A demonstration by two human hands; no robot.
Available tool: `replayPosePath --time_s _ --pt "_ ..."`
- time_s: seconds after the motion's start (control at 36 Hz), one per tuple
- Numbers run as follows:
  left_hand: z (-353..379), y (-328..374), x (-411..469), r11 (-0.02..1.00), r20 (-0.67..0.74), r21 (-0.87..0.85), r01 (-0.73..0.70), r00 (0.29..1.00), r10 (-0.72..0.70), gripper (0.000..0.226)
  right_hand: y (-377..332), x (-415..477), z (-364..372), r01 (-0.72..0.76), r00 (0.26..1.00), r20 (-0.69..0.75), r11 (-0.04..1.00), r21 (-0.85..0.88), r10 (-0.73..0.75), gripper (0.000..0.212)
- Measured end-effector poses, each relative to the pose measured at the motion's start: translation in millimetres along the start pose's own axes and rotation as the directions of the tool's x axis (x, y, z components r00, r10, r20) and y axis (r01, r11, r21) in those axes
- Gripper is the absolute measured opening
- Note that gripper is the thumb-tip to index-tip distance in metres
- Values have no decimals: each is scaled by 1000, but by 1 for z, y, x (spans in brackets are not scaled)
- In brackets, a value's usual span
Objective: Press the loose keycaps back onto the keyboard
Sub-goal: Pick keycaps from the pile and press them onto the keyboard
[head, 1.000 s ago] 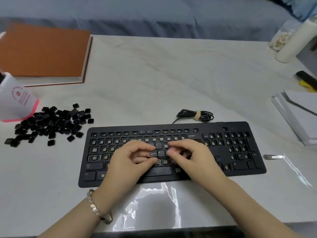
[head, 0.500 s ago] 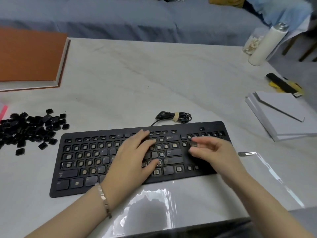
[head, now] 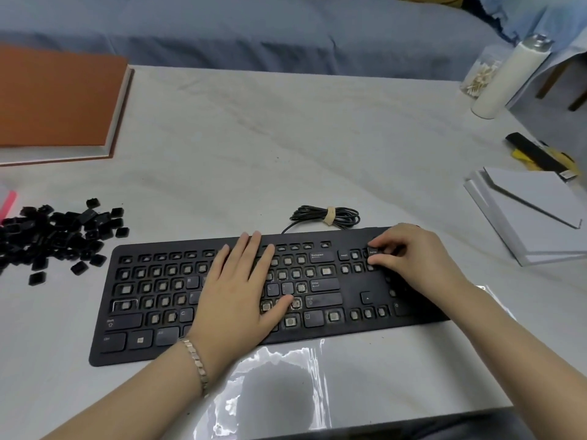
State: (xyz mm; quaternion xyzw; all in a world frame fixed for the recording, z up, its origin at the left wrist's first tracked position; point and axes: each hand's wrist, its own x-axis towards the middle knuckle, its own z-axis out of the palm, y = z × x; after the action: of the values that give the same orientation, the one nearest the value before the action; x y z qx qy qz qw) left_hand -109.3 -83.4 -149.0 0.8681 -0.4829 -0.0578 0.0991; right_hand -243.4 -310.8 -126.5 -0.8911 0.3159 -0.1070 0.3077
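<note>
Here, the right hand (head: 413, 260) pinches a square black keycap (head: 372, 251) against the keyboard (head: 351, 296).

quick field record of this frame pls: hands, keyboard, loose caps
left hand: flat on mid keyboard, fingers straight
right hand: pinches a keycap in the cluster right of Backspace
keyboard state: most sockets bare, a few caps fitted
loose keycaps: pile on the table, left of keyboard
cable: coiled, behind keyboard
</note>
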Motion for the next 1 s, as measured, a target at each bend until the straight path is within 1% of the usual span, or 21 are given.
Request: replayPosePath --time_s 0.14,0.31,0.42,0.47,0.53,0.61,0.67,0.83,1.0 --pt "1 0 0 1000 -8 7 5 1000 -5 71 3 7 3 -1 999 33 1000 2 1 20" --pt "3 0 1 1000 -21 5 5 1000 -5 69 5 9 4 -23 999 30 999 40 21 22" --pt "5 -1 1 1000 -30 5 0 1000 0 68 4 4 7 -20 1000 5 999 28 20 21" --pt "5 -2 1 1000 -40 3 -3 999 4 68 4 -5 11 15 999 -41 999 -29 -17 21" --pt "6 -2 1 1000 -50 4 -7 999 7 68 3 -17 17 85 989 -109 988 -132 -100 22" --pt "8 -3 1 1000 -56 5 -10 998 10 68 2 -32 27 184 955 -170 936 -300 -242 29" --pt "8 -3 2 1000 -65 4 -12 998 12 68 1 -36 31 193 940 -195 909 -370 -279 33" --pt "10 -4 2 1000 -82 -3 -23 996 23 67 0 -40 35 142 938 -237 904 -403 -254 33" --pt "5 -3 1 999 -71 -23 -34 997 32 67 -10 -40 32 123 951 -212 903 -411 -225 30"
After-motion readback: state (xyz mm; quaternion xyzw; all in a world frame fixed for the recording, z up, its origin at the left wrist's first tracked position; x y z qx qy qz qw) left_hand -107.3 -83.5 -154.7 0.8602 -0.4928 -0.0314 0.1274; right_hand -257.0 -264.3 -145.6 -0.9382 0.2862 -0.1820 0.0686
